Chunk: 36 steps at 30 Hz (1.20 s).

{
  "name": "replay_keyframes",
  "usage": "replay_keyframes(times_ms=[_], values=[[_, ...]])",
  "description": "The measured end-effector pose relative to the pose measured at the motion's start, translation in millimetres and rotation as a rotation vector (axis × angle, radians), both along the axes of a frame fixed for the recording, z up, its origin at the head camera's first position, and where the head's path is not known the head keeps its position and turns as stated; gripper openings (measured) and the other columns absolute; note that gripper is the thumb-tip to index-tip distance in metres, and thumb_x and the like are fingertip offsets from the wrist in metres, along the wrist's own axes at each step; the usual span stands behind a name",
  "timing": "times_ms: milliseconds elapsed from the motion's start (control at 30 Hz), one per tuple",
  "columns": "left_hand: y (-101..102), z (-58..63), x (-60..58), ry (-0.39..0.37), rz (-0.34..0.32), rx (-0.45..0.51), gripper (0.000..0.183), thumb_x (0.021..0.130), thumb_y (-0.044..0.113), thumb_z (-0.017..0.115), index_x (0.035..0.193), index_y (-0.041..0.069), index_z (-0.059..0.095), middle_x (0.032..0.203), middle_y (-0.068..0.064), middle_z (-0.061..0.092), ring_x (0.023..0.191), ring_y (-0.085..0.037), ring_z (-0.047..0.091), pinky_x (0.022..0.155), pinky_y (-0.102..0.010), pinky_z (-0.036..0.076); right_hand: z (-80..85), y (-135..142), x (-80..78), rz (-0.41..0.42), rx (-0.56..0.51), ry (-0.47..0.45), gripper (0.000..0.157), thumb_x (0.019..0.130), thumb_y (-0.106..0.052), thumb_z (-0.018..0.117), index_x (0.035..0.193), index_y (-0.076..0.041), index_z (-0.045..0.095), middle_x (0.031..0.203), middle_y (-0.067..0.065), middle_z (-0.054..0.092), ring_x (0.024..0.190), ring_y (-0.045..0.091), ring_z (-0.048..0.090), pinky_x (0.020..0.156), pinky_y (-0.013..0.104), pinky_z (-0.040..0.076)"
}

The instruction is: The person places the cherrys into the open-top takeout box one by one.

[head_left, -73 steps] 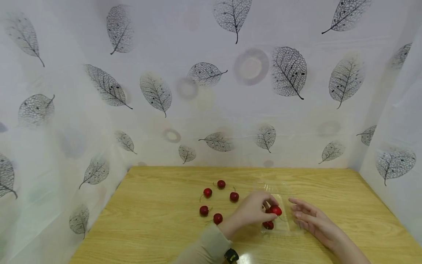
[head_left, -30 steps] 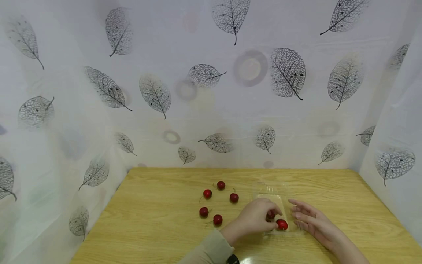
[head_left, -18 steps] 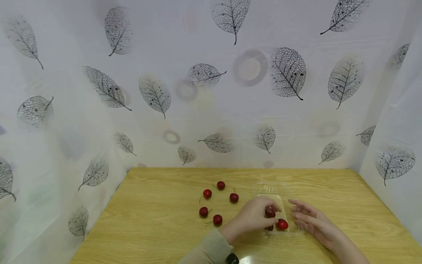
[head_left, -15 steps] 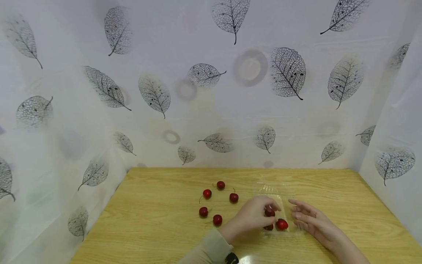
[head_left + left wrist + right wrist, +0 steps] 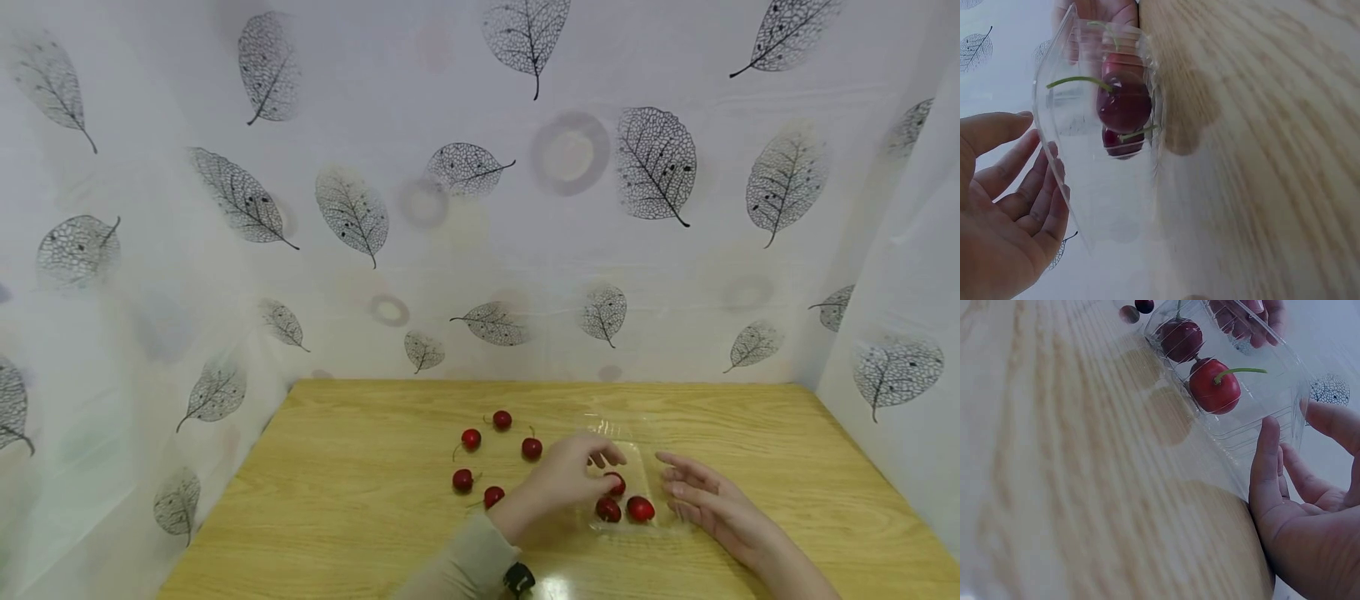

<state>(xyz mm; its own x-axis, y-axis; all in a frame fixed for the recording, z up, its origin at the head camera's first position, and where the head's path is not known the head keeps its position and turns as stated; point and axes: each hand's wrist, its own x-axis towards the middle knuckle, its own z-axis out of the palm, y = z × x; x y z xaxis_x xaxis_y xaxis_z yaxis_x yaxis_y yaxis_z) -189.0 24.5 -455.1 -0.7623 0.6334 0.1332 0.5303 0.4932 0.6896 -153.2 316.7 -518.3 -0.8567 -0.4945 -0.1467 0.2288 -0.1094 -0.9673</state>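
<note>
Three red cherries lie in a clear plastic box: one at the front left (image 5: 608, 509), one at the front right (image 5: 641, 509), and one behind them (image 5: 617, 483). My left hand (image 5: 566, 475) hovers over the box's left side, fingers spread and loosely bent, with nothing in them. In the left wrist view the clear box (image 5: 1075, 187) stands just beyond those fingertips, its cherries visible through the wall. My right hand (image 5: 720, 508) rests on its edge at the box's right side. Its relaxed fingertips are right at the wall in the right wrist view, where a stemmed cherry (image 5: 1214, 387) sits nearby.
Several more cherries with stems lie on the wooden table (image 5: 360, 483) left of the box, among them one at the back (image 5: 502, 420) and one nearest the box (image 5: 532, 448). A leaf-printed curtain (image 5: 525, 242) encloses the table at the back and sides.
My left hand has set down a cherry in the box, let go, and drawn back up and left, uncovering the cherries beneath. The right hand has stayed in place.
</note>
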Motion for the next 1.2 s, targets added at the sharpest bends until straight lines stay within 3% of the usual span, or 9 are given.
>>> replay_keyframes(times_ms=[600, 867, 1100, 1200], values=[[-21.8, 2.2, -12.5, 0.027, 0.066, 0.021, 0.021, 0.096, 0.013, 0.078, 0.116, 0.012, 0.076, 0.116, -0.002, 0.078, 0.094, -0.003, 0.067, 0.084, -0.012, 0.051, 1.6, -0.8, -1.0, 0.004, -0.015, 0.006, 0.049, 0.113, -0.009, 0.042, 0.135, -0.049, 0.06, 0.133, -0.011, 0.055, 0.124, -0.001, 0.061, 0.106, 0.021, 0.054], [-32.6, 0.5, -16.8, 0.001, 0.104, 0.048, 0.019, 0.097, 0.013, 0.076, 0.115, 0.009, 0.076, 0.114, -0.005, 0.078, 0.093, -0.004, 0.065, 0.085, -0.015, 0.053, 1.2, -0.3, -1.4, 0.009, -0.013, 0.002, 0.049, 0.113, -0.009, 0.042, 0.135, -0.05, 0.059, 0.134, -0.012, 0.054, 0.124, -0.002, 0.061, 0.106, 0.021, 0.054], [-44.6, 1.2, -21.6, -0.013, 0.143, 0.084, 0.017, 0.097, 0.01, 0.076, 0.113, 0.005, 0.077, 0.112, -0.008, 0.078, 0.093, -0.013, 0.07, 0.087, -0.025, 0.059, 1.0, -0.1, -0.6, 0.013, -0.023, -0.001, 0.049, 0.113, -0.009, 0.041, 0.135, -0.049, 0.06, 0.134, -0.012, 0.054, 0.124, -0.001, 0.061, 0.106, 0.021, 0.054], [-51.7, 0.9, -24.1, -0.015, 0.162, 0.091, 0.016, 0.098, 0.01, 0.076, 0.113, 0.005, 0.077, 0.111, -0.008, 0.078, 0.091, -0.011, 0.069, 0.083, -0.022, 0.058, 0.9, -0.2, -0.4, 0.011, -0.022, -0.001, 0.049, 0.113, -0.009, 0.041, 0.135, -0.049, 0.06, 0.134, -0.012, 0.054, 0.124, -0.001, 0.061, 0.106, 0.021, 0.054]])
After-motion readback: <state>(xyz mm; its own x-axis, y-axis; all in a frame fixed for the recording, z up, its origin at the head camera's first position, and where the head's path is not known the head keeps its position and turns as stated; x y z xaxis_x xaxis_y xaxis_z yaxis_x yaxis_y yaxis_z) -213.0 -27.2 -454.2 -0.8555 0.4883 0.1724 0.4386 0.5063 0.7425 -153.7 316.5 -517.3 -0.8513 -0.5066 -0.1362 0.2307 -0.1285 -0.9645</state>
